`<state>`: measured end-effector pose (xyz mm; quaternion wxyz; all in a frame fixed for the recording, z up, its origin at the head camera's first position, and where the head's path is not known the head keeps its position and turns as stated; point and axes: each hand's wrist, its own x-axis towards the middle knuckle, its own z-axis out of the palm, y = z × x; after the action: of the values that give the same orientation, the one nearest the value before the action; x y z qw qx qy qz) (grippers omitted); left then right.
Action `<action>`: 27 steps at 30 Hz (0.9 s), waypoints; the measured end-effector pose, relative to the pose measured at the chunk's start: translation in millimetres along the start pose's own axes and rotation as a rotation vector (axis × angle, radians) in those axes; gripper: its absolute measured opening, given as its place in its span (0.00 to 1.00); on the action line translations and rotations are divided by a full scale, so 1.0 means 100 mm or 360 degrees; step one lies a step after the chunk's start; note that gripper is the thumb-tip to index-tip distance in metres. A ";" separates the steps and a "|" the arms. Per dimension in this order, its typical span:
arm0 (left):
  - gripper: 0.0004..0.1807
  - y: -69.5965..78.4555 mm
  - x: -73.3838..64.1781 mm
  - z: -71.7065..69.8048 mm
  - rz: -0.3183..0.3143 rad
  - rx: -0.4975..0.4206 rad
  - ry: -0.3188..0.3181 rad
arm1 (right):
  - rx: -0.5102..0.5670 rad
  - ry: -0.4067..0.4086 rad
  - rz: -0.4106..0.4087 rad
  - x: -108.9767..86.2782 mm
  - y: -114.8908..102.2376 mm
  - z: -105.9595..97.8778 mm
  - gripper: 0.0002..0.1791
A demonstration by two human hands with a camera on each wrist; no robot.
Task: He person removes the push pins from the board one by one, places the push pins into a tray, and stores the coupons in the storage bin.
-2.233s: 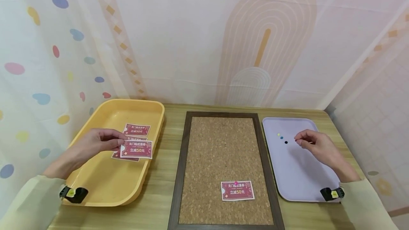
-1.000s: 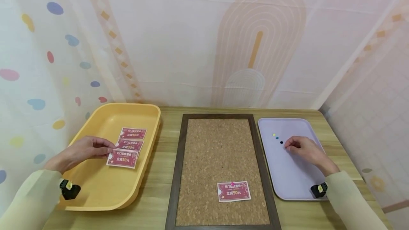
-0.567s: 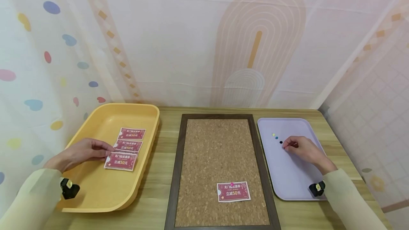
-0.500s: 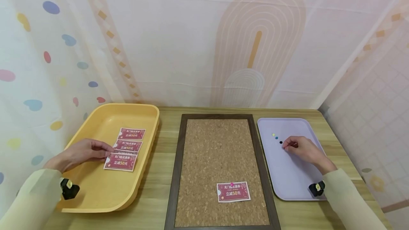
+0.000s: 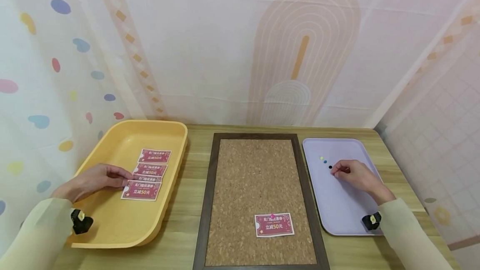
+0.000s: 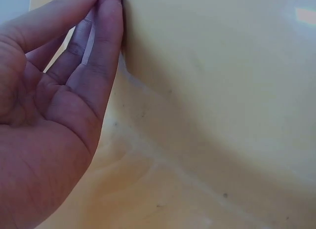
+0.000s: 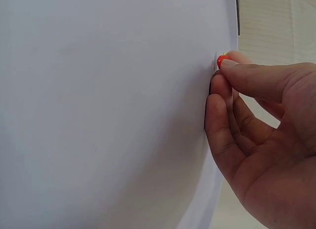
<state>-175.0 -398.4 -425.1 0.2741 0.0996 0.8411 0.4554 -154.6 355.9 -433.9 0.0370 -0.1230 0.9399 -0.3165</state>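
Observation:
In the yellow tray [image 5: 108,228], my left hand [image 5: 100,180] pinches the upper left corner of a red-and-white coupon [image 5: 141,190]. Other matching coupons, such as the rearmost coupon [image 5: 155,156], lie behind it, one partly covered. In the left wrist view, only a bit of white edge shows at the pinching fingertips [image 6: 109,4]. Over the lilac tray [image 5: 348,216], my right hand [image 5: 354,175] pinches a red push pin [image 7: 221,60] between thumb and forefinger. Black, blue and yellow pins, the black pin [image 5: 330,167] nearest, lie just left of its fingertips.
A corkboard [image 5: 258,178] in a dark wooden frame lies between the trays. One coupon [image 5: 274,226] is fixed near its lower right by a pink pin [image 5: 272,216]. A patterned curtain [image 5: 210,45] hangs behind the wooden table [image 5: 180,228].
My left hand has lowered its coupon and drawn it toward me, baring the top of another coupon behind it. My right hand has moved left to beside the black pin, then stayed there.

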 end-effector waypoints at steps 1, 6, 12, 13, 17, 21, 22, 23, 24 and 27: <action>0.17 0.01 -0.01 0.00 0.0008 0.0021 0.0000 | 0.0004 -0.0002 0.0000 0.00 -0.01 0.00 0.04; 0.18 0.10 -0.08 -0.02 0.0050 0.0132 0.0029 | 0.0027 -0.0019 0.0009 -0.03 -0.03 -0.02 0.03; 0.23 0.26 -0.23 -0.02 0.0061 0.0232 0.0258 | 0.0054 0.0003 -0.0021 -0.06 -0.07 -0.06 0.06; 0.24 0.30 -0.24 -0.01 0.0066 0.0250 0.0312 | 0.0059 0.0015 -0.0038 -0.06 -0.08 -0.07 0.06; 0.24 0.47 -0.28 0.07 0.0106 0.0313 0.0548 | 0.0083 0.0047 -0.0064 -0.11 -0.15 -0.10 0.06; 0.21 0.69 -0.29 0.23 0.0222 0.0294 0.0757 | 0.0097 0.0095 -0.0075 -0.17 -0.24 -0.11 0.05; 0.21 0.75 -0.29 0.28 0.0248 0.0300 0.0798 | 0.0103 0.0109 -0.0079 -0.19 -0.27 -0.10 0.05; 0.20 0.81 -0.29 0.33 0.0281 0.0310 0.0842 | 0.0108 0.0124 -0.0082 -0.20 -0.30 -0.10 0.05; 0.19 0.87 -0.29 0.38 0.0311 0.0320 0.0872 | 0.0113 0.0141 -0.0087 -0.21 -0.32 -0.10 0.05; 0.17 1.05 -0.28 0.54 0.0396 0.0369 0.0938 | 0.0109 0.0181 -0.0073 -0.25 -0.40 -0.09 0.06</action>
<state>-131.0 -312.3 -351.8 -0.0515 0.0960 0.9118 0.3959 -123.5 336.4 -402.6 -0.0193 -0.1250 0.9260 -0.3558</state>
